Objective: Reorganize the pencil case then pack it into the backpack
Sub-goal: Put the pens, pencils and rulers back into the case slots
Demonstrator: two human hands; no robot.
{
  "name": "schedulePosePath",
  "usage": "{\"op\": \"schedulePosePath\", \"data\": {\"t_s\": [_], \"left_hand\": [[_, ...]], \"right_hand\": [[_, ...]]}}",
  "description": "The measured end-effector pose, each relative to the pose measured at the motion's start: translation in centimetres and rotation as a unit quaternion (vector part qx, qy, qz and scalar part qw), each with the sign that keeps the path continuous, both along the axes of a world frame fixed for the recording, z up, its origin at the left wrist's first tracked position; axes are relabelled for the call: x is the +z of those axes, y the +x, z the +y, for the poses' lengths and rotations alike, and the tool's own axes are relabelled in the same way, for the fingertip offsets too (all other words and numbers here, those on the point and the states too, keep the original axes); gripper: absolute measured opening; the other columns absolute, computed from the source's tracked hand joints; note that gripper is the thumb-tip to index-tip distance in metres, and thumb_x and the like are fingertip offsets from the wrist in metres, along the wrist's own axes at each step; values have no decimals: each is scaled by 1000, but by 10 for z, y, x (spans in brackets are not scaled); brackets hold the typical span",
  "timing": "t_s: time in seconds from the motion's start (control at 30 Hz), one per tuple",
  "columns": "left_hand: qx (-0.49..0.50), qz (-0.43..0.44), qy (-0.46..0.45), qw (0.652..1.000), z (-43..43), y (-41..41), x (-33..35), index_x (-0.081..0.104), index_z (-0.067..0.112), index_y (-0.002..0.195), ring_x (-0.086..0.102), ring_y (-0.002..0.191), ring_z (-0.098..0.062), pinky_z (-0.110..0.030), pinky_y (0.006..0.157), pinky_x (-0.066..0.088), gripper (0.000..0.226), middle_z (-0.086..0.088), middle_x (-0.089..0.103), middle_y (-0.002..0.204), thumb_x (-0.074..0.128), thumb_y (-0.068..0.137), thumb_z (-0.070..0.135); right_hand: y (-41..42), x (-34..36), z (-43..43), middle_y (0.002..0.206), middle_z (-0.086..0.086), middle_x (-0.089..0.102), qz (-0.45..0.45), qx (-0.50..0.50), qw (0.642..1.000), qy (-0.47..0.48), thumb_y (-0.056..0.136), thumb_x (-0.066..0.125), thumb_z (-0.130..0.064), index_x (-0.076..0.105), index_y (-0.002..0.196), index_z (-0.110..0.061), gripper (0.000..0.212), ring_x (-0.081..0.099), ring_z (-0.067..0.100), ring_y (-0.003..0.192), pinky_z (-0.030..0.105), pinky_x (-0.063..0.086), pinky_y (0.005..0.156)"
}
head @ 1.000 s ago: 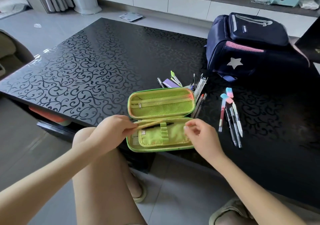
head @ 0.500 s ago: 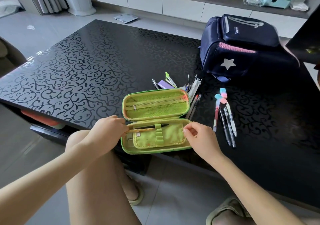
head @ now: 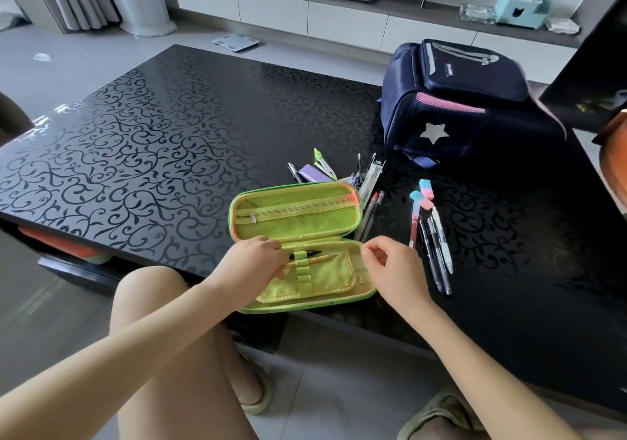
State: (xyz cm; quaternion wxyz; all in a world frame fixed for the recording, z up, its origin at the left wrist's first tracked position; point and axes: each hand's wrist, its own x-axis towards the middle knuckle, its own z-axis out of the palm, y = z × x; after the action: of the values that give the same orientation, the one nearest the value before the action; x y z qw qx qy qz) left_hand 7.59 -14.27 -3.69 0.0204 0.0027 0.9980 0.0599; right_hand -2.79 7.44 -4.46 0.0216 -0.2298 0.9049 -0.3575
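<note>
Further through the loop (head: 301,263) the pencil (head: 322,259) had been pushed, pinched by the left hand (head: 251,259); right hand (head: 393,266) was curled at the open pencil case (head: 295,215) on the table (head: 169,134), grasp undetermined. Loose pens (head: 437,246) remained unsorted; backpack (head: 458,107) unfilled.

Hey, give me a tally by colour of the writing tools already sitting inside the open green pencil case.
black pen: 1
yellow pencil: 1
Total: 2, both slipped under the elastic loops in the lower half of the pencil case.
</note>
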Motion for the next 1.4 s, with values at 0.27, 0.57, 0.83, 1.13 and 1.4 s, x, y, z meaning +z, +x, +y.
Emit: {"op": "schedulePosePath", "data": {"t_s": [0.27,0.57,0.83,1.13,1.4], "left_hand": [[36,87,103,990,-8,-6,4,66,19,88,59,81,-20,-27,61,41,24,4,62,86,64,81,42],[58,121,143,981,5,-15,21,70,17,86,58,73,-20,-31,59,48,15,3,62,82,62,85,30],[31,135,161,977,16,-15,34,71,13,89,60,84,-25,-34,70,50,11,-1,65,86,63,85,21],[-123,128,145,973,37,3,45,67,18,107,61,85,-21,-30,75,51,38,0,68,92,40,92,40],[105,101,201,969,-19,70,16,75,13,92,57,72,-21,-26,67,43,14,-3,60,76,70,80,10]], "right_hand": [[-50,0,39,91,7,64,12,-217,940,262,89,58,-37,59,96,-10,28,54,22,73,29,41,60],[-60,-10,51,99,8,64,-40,-236,939,247,90,58,-31,56,102,-10,25,62,26,88,34,48,67],[-48,10,55,87,5,64,16,-192,955,227,95,49,-30,57,89,-10,22,59,20,71,30,43,58],[30,44,2,68,-12,55,-144,201,968,-30,91,57,-29,61,92,-23,7,49,3,60,25,43,61],[14,11,4,85,-6,66,-66,131,988,45,95,50,-30,67,95,-15,22,59,11,78,30,50,71]]}}
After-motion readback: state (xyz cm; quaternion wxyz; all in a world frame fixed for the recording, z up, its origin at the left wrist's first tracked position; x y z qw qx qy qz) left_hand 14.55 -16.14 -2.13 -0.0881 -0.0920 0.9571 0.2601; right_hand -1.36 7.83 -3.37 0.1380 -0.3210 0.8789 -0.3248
